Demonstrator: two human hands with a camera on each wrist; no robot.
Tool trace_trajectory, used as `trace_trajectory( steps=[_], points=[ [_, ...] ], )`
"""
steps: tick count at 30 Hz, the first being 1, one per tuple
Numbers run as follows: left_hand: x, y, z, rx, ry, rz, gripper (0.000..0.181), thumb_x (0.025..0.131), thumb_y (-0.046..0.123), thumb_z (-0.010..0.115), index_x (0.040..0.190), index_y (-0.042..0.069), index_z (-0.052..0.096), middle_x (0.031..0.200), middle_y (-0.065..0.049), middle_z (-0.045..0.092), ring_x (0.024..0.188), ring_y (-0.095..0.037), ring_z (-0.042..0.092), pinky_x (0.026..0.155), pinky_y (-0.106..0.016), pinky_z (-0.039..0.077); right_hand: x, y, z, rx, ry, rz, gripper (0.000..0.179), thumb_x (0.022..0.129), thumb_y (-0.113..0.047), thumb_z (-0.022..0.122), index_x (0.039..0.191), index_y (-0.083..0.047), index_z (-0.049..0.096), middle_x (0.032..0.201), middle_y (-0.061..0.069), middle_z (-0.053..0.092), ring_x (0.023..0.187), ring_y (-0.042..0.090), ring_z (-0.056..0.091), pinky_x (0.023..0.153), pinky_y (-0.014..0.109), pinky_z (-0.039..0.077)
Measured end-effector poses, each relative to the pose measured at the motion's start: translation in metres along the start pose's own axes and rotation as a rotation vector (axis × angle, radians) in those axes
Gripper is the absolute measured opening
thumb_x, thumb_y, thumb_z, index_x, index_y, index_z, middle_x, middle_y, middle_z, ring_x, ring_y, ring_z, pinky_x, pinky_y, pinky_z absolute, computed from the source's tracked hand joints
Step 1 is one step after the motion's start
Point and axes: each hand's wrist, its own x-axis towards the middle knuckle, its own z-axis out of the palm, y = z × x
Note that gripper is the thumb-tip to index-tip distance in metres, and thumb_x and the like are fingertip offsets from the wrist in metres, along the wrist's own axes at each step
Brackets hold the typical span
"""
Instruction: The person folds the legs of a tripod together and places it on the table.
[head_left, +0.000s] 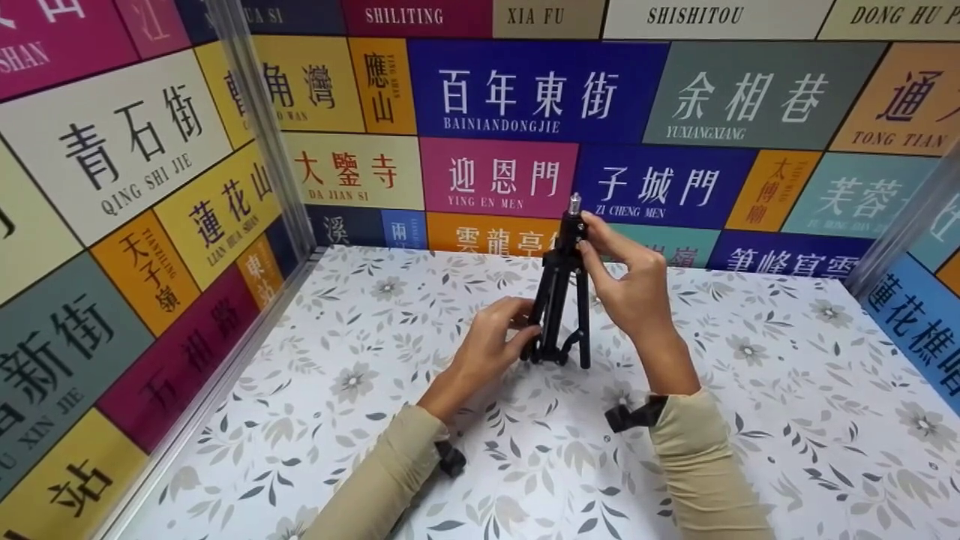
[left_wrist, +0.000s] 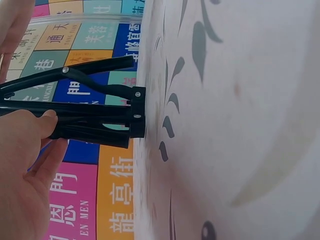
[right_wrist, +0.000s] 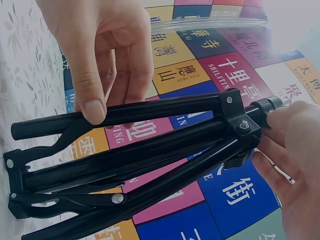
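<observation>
A small black tripod stand [head_left: 553, 300] is held upright over the table, a silver stud [head_left: 575, 202] at its top. Its legs are spread only a little from the centre column, joined by folding braces [right_wrist: 60, 137] to a lower bracket [left_wrist: 137, 112]. My right hand [head_left: 634, 289] grips the upper column, just below the stud. Lower down, the left hand [head_left: 487, 341] pinches one leg between thumb and fingers, as the right wrist view also shows. Whether the stand's lower end touches the tabletop is hard to tell.
A white tabletop [head_left: 360, 442] with a grey leaf and flower print lies beneath. Panels of coloured street-name signs [head_left: 525, 90] rise behind it and along both sides. Black straps [head_left: 637, 414] sit on both wrists, over beige sleeves [head_left: 701, 450].
</observation>
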Motion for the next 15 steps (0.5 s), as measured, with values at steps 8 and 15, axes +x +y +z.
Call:
trace_trajectory(
  steps=[8,15],
  points=[
    [0.0020,0.0018,0.0025,0.017,0.004,-0.001,0.028,0.092,0.010,0.073,0.119,0.005,0.067,0.110,-0.005,0.071,0.096,-0.013,0.071,0.086,-0.017,0.059,-0.0003,0.0000,-0.0001,-0.013,-0.007,-0.001,0.042,0.090,0.005,0.070,0.130,-0.006,0.067,0.113,0.015,0.075,0.095,0.025,0.076,0.082,0.021,0.061],
    [0.0034,0.0006,0.0031,0.009,-0.002,-0.013,0.029,0.092,0.011,0.072,0.120,0.006,0.066,0.111,-0.004,0.071,0.098,-0.012,0.071,0.087,-0.017,0.059,0.0003,-0.0006,0.0003,-0.015,-0.006,-0.003,0.041,0.089,0.006,0.070,0.129,-0.004,0.068,0.113,0.016,0.075,0.095,0.026,0.076,0.082,0.022,0.061]
  ],
)
